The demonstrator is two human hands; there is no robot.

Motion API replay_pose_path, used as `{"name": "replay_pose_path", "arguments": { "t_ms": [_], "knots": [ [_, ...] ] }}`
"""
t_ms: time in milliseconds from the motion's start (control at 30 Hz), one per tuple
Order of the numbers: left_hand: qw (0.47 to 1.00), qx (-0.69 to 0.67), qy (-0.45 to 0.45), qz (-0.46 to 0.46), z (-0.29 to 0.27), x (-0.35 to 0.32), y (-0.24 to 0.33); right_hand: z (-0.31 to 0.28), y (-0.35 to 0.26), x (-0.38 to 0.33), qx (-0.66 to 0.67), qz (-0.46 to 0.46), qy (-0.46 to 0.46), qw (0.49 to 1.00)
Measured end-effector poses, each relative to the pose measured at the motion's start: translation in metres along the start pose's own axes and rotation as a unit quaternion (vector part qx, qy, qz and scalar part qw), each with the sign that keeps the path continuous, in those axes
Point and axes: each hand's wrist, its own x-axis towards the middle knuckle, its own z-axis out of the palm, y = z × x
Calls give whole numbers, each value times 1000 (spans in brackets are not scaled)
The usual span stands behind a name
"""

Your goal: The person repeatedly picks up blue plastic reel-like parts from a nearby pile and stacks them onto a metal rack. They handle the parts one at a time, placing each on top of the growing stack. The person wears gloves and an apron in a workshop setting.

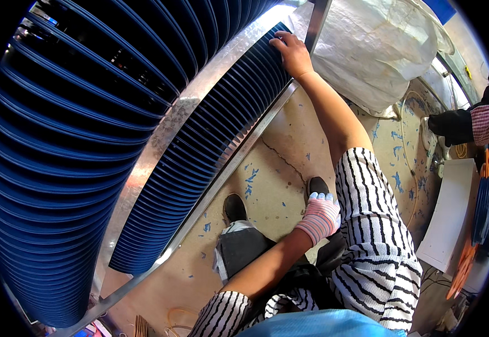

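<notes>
A great wall of ribbed blue pleated sheeting fills the left of the room, its folds curving away in long dark rows. Beside it runs a bright curved metal band, and right of that a narrower panel of the same blue pleats, held along its lower edge by a straight metal rail.

The floor is pale, worn concrete, cracked and flecked with chips of blue paint (the person's dark shoes stand on it, toes toward the rail).

The left hand, in a pink-and-white striped knit glove with pale blue fingertips, hangs loosely curled over the floor, holding nothing and well apart from the pleats. The right hand, bare, reaches far up and lies flat with fingers spread on the top end of the narrower pleated panel, pressing against it rather than gripping.

Further right a large white plastic sack slumps on the floor, a thin pale cable trails past it, and a white flat board leans near orange discs. Another person's checked sleeve shows at the far edge.
</notes>
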Motion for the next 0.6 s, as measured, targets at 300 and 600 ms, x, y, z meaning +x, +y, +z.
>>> {"name": "replay_pose_path", "arguments": {
  "t_ms": [300,600],
  "knots": [
    [998,32,44,38,22,3,-3,1,-4,1,-22,-9,-15,1000],
    [999,37,7,31,13,3,-3,1,-21,2,-13,15,20,1000]
  ]
}}
